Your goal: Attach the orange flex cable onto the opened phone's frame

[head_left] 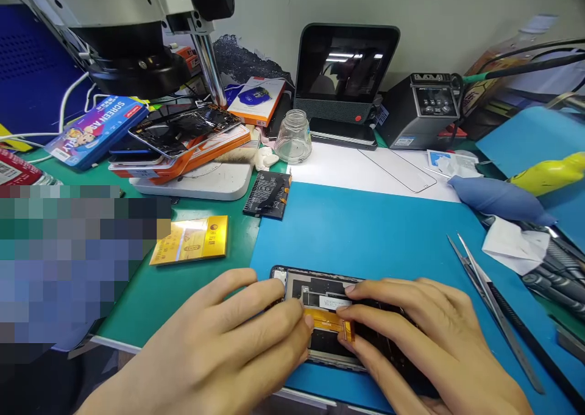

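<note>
A phone repair workbench, seen from the technician's seat: a microscope head [132, 31] hangs over a stack of dismantled handsets [183, 138], and a soldering station [423, 110] with its iron sits against the wall beside a small monitor [345, 74]. Blue work mats [365, 232] cover a green bench top [150, 293] strewn with the trade's tools, among them tweezers [493, 311], a blue air blower [498, 198], a glass solvent jar [293, 138], a loose phone battery [267, 195] and a screen protector [397, 169]. An opened phone [322, 317] with an orange flex cable [326, 320] lies on the mat.
</note>
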`<control>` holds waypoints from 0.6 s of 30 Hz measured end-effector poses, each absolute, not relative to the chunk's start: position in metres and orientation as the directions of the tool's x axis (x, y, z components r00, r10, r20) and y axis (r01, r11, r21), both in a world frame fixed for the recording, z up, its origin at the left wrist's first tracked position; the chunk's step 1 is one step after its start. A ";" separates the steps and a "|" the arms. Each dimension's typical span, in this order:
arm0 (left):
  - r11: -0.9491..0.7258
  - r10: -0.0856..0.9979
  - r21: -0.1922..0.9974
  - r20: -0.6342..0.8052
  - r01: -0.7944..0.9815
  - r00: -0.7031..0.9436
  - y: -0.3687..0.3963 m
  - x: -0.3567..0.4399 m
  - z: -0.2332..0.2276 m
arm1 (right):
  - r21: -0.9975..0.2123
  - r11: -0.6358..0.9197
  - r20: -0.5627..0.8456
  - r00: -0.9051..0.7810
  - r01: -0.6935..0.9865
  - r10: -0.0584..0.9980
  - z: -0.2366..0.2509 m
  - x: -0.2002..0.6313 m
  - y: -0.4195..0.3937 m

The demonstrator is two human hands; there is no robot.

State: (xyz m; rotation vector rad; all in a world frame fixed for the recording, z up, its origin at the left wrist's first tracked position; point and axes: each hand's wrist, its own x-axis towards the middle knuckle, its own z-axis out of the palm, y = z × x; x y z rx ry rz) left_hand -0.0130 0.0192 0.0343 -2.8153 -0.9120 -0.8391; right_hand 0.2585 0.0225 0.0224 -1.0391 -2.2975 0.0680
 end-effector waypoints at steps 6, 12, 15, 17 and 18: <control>-0.793 0.561 0.115 0.523 0.599 0.642 0.017 0.000 0.036 | -0.298 0.694 0.496 -0.514 0.656 0.700 0.024 0.256 0.023; -0.777 0.583 0.134 0.519 0.614 0.625 0.020 0.006 0.034 | -0.284 0.657 0.487 -0.485 0.699 0.726 0.024 0.260 0.021; -0.792 0.568 0.145 0.534 0.594 0.627 0.021 0.010 0.030 | -0.273 0.652 0.510 -0.468 0.707 0.722 0.026 0.266 0.019; -0.798 0.564 0.154 0.530 0.583 0.633 0.022 0.013 0.028 | -0.271 0.656 0.531 -0.459 0.704 0.712 0.029 0.271 0.017; -0.805 0.558 0.155 0.527 0.573 0.641 0.022 0.014 0.027 | -0.270 0.667 0.537 -0.466 0.695 0.703 0.031 0.273 0.016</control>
